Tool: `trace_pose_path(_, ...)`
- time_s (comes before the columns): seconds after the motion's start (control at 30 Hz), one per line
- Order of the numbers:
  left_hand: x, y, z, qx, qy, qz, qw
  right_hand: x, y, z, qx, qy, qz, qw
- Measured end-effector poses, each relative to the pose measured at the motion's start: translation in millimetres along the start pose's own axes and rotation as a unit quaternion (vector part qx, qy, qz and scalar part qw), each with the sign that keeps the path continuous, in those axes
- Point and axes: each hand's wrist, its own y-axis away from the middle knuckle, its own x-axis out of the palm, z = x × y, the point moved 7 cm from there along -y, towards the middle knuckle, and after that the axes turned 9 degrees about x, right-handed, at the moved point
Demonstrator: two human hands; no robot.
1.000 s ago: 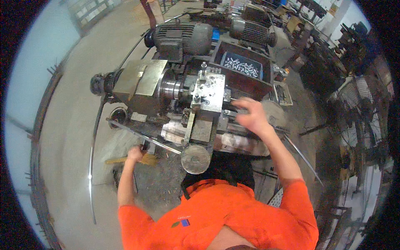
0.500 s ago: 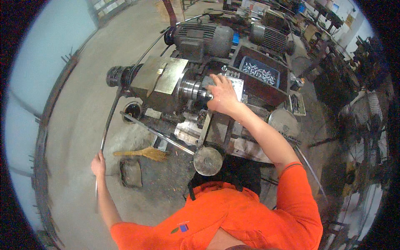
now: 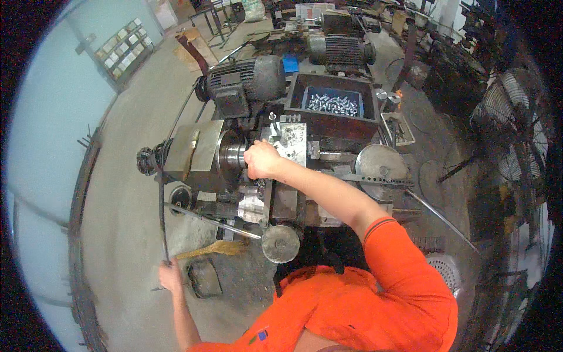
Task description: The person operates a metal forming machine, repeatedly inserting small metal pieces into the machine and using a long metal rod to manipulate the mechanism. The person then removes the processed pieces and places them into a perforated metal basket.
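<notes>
My left hand (image 3: 170, 276) is wrapped around the lower end of a long metal lever (image 3: 162, 220), which runs up to the left side of a lathe's headstock. My right hand (image 3: 263, 160) is closed at the front of the bright steel spindle nose (image 3: 236, 155). Whatever its fingers hold is hidden. Just beyond this hand stands a metal tool block (image 3: 297, 141) with small fittings on top. A flat metal sheet (image 3: 194, 145) covers the headstock, and a brush (image 3: 192, 154) lies on it.
A blue tray (image 3: 334, 103) of small shiny metal parts sits in a dark box behind the lathe. Round handwheels (image 3: 280, 244) and a slanting steel bar (image 3: 217, 224) project nearby. A straw broom (image 3: 217, 249) and a dustpan (image 3: 203, 278) lie on the floor. A fan (image 3: 510, 111) stands right.
My right hand has gone from spread fingers over the tool block to closed fingers at the spindle. My left hand has swung the lever rightward. The view has shifted too.
</notes>
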Motion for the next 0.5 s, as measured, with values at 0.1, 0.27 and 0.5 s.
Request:
trace_pose_path(0.1,9.1,-1.0,0.0,0.012,0.044,0.046,0.998,-2.9,3.9,-8.7,0.025,-0.009,-0.013,1.000)
trace_pose_path(0.27,38.3,-22.9,21.9,0.039,0.110,0.229,0.966,-53.3,34.2,-62.3,0.153,-0.086,-0.006,0.984)
trace_pose_path(0.5,84.8,-71.2,16.6,0.046,0.304,0.188,0.933,-63.7,77.6,-220.2,0.339,-0.063,-0.075,0.936)
